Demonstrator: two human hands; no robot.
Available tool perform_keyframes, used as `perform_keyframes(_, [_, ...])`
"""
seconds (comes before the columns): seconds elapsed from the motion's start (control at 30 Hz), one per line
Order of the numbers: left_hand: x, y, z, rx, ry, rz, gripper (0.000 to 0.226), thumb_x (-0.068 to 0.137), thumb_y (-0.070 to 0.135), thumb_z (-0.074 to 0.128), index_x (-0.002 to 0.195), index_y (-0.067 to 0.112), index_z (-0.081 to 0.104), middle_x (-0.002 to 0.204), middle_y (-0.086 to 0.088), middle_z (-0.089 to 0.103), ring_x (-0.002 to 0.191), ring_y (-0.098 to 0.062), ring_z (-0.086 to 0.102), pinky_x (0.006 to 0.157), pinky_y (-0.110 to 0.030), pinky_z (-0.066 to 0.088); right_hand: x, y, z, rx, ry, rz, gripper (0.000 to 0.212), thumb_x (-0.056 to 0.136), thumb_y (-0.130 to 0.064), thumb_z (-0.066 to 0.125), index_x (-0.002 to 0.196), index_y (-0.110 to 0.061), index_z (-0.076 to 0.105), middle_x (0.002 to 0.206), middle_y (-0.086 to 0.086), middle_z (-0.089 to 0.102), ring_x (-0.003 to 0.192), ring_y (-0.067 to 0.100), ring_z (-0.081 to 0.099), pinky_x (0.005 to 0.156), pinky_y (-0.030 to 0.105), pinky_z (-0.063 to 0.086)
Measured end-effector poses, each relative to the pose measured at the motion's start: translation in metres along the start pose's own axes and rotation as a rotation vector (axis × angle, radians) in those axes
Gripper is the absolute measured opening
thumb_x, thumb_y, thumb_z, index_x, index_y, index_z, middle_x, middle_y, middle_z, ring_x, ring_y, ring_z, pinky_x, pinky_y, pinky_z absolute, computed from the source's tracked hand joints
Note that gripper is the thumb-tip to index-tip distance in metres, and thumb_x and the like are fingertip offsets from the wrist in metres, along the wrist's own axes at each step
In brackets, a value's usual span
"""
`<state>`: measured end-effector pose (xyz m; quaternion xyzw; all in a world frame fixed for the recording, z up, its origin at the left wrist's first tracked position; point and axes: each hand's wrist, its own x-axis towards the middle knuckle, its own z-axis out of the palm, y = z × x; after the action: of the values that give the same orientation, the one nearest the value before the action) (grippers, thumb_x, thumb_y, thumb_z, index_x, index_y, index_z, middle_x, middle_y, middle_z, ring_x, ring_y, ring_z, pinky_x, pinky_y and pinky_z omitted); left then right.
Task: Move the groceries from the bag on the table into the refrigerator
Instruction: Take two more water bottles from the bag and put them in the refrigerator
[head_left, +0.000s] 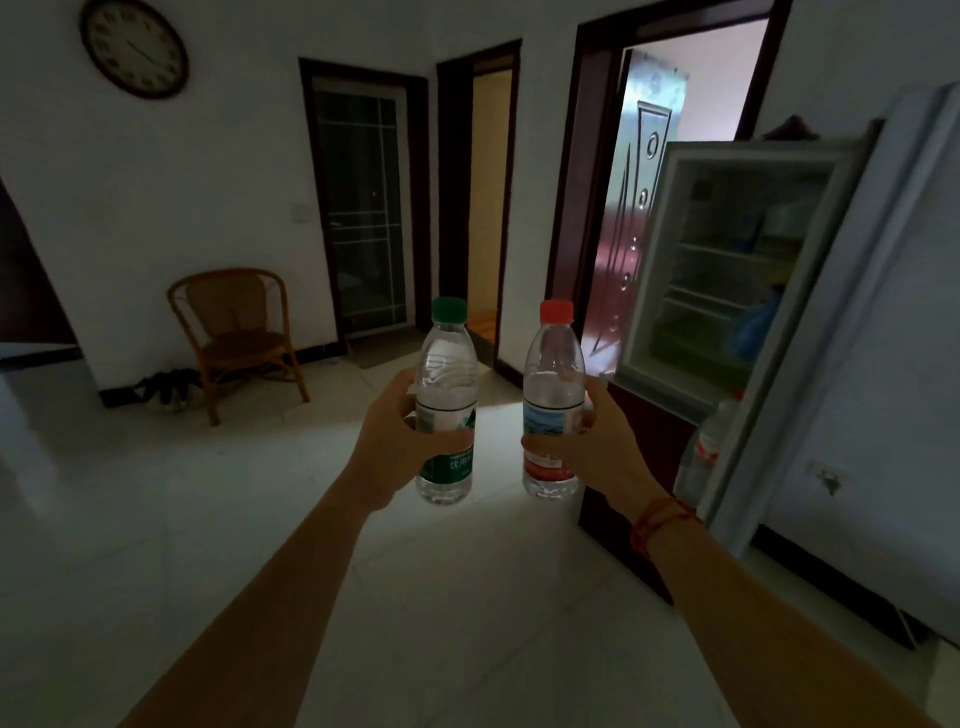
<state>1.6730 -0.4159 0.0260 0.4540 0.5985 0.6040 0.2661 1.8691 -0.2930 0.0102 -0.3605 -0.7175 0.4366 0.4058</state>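
Note:
My left hand grips a clear water bottle with a green cap and green label, held upright. My right hand grips a second upright water bottle with a red cap and red label. Both bottles are out in front of me above the floor, a little apart. The refrigerator stands to the right with its upper compartment open, showing shelves and a blue item inside. Its open door is at the far right, and another water bottle stands in the door's rack. The bag and table are out of view.
A wicker chair stands against the far wall at left, with a small potted plant beside it. Several dark-framed doorways open ahead. A wall clock hangs at upper left. The floor is pale tile.

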Motion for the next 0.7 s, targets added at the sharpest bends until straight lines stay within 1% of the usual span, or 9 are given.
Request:
perform_keyframes(0.03, [0.017,-0.004,0.000,-0.001,0.003,0.003,0.065,0.067,0.004,0.083,0.120,0.023,0.052,0.118,0.004,0.065,0.110,-0.017,0.063,0.093,-0.041,0.053,0.015,0.003,0.002,0.001,-0.002,0.004,0.074,0.064,-0.015,0.089,0.125,-0.026,0.047,0.107,-0.010,0.062,0.092,0.009,0.064,0.066,0.016,0.050])
perform_keyframes(0.1, [0.051,-0.012,0.001,-0.002,0.006,0.003,0.064,0.067,0.004,0.083,0.117,0.027,0.052,0.117,0.006,0.064,0.109,-0.017,0.062,0.093,-0.040,0.052,0.043,0.010,0.006,0.014,-0.006,0.029,0.074,0.067,-0.013,0.088,0.126,-0.028,0.046,0.103,-0.015,0.059,0.085,0.003,0.061,0.056,0.012,0.047])
perform_keyframes(0.17, [0.083,-0.021,0.001,-0.009,-0.002,0.014,0.064,0.068,0.004,0.083,0.117,0.028,0.051,0.116,0.007,0.064,0.107,-0.015,0.062,0.091,-0.037,0.053,0.071,0.019,0.010,0.009,-0.006,0.038,0.074,0.068,-0.011,0.087,0.126,-0.029,0.045,0.102,-0.016,0.058,0.083,0.000,0.060,0.054,0.011,0.047])
perform_keyframes(0.3, [0.149,-0.046,0.001,-0.007,-0.028,0.036,0.064,0.068,0.005,0.083,0.115,0.032,0.050,0.111,0.011,0.064,0.098,-0.006,0.062,0.082,-0.027,0.053,0.131,0.040,0.024,-0.030,0.019,0.036,0.071,0.066,-0.012,0.088,0.118,-0.032,0.045,0.104,-0.013,0.060,0.088,0.004,0.061,0.060,0.012,0.047])
perform_keyframes(0.4, [0.207,-0.066,-0.004,0.000,-0.055,0.051,0.065,0.068,0.006,0.083,0.120,0.027,0.050,0.113,0.010,0.063,0.100,-0.006,0.061,0.083,-0.027,0.052,0.184,0.055,0.038,-0.069,0.041,0.027,0.069,0.066,-0.015,0.088,0.116,-0.034,0.043,0.103,-0.015,0.059,0.092,0.008,0.061,0.066,0.014,0.048])
perform_keyframes(0.47, [0.250,-0.079,-0.010,-0.005,-0.081,0.061,0.065,0.069,0.005,0.082,0.122,0.024,0.050,0.114,0.008,0.063,0.100,-0.007,0.061,0.083,-0.026,0.052,0.223,0.064,0.050,-0.084,0.055,0.027,0.070,0.067,-0.016,0.088,0.117,-0.035,0.042,0.105,-0.014,0.058,0.096,0.010,0.059,0.075,0.020,0.049])
perform_keyframes(0.57, [0.320,-0.092,-0.019,-0.016,-0.130,0.065,0.063,0.070,0.005,0.082,0.124,0.020,0.051,0.116,0.006,0.064,0.100,-0.005,0.062,0.084,-0.026,0.053,0.284,0.073,0.066,-0.101,0.089,0.048,0.073,0.067,-0.016,0.088,0.120,-0.035,0.041,0.107,-0.012,0.057,0.103,0.015,0.059,0.082,0.029,0.052])
perform_keyframes(0.63, [0.366,-0.099,-0.022,-0.016,-0.158,0.075,0.062,0.071,0.005,0.081,0.123,0.018,0.052,0.115,0.006,0.065,0.099,-0.004,0.062,0.088,-0.030,0.053,0.321,0.078,0.075,-0.097,0.110,0.064,0.076,0.067,-0.014,0.087,0.126,-0.031,0.042,0.109,-0.011,0.057,0.105,0.017,0.059,0.088,0.036,0.054])
perform_keyframes(0.7, [0.406,-0.105,-0.021,-0.014,-0.185,0.084,0.062,0.071,0.004,0.081,0.123,0.020,0.052,0.113,0.009,0.065,0.097,-0.002,0.062,0.088,-0.029,0.052,0.355,0.084,0.080,-0.072,0.137,0.077,0.081,0.067,-0.010,0.087,0.133,-0.025,0.042,0.109,-0.010,0.057,0.102,0.016,0.059,0.090,0.040,0.054])
